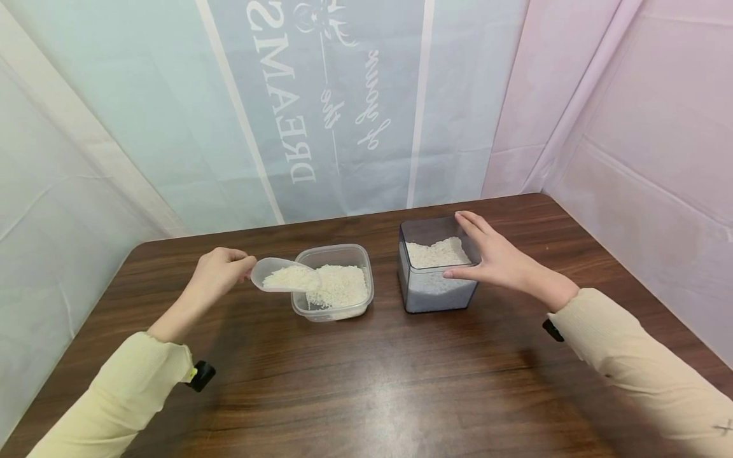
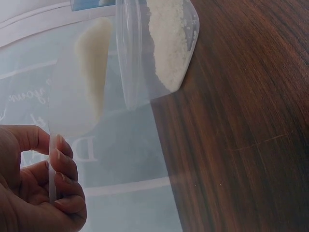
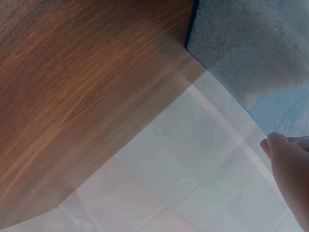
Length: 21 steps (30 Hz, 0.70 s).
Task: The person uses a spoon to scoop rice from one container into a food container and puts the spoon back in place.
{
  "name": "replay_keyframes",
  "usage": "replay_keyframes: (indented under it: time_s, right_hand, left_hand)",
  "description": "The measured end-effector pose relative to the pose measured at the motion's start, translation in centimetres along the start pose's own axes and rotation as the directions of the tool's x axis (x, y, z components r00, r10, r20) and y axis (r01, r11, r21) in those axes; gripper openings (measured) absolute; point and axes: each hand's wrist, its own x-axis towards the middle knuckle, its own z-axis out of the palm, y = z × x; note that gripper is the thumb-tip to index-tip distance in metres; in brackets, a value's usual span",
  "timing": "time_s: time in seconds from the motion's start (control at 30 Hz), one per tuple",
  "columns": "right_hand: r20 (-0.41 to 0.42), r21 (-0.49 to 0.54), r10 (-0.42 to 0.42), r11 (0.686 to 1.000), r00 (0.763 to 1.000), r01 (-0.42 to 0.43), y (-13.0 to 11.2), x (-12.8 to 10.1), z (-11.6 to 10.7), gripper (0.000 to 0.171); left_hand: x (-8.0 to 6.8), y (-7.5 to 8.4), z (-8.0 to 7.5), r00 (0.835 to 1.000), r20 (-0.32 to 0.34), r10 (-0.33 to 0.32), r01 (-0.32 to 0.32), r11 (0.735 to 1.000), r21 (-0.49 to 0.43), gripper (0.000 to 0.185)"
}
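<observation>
Pale blue cloth (image 1: 378, 172) with white lettering hangs behind the clear tub (image 1: 338, 253), the reference for all positions. Dark brown wood-grain table (image 1: 355, 375): extends beneath the clear tub and to every side of it. Cream sleeves: the right sleeve (image 1: 618, 337) lies to the near right of the clear tub, the left sleeve (image 1: 126, 375) to its near left. Tinted bin (image 1: 432, 232): upright on the table, to the right of the clear tub and a little apart from it; contains white rice (image 1: 438, 253). Clear tub: set on the table, partly filled with similar rice. Right hand (image 1: 498, 257): spans the bin's side farther from the clear tub, holding it with the thumb at the near wall and the fingertips at the far corner. Left hand (image 1: 220, 273): left of the clear tub, grasping the scoop's handle between thumb and bent fingers, as the left wrist view confirms. Scoop (image 1: 261, 275): translucent, loaded with rice, raised off the table; in the head view its tip overlaps the clear tub's left side.
</observation>
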Motion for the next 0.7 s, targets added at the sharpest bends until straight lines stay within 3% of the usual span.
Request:
replay_keyframes:
  time_s: [0.7]
  right_hand:
    - [-0.008, 0.004, -0.006, 1.000, 1.000, 0.006, 0.12, -0.03, 0.10, 0.102]
  left_hand:
    - [-0.15, 0.29, -0.02, 0.998, -0.034, 0.048, -0.046, 0.997, 0.065, 0.030]
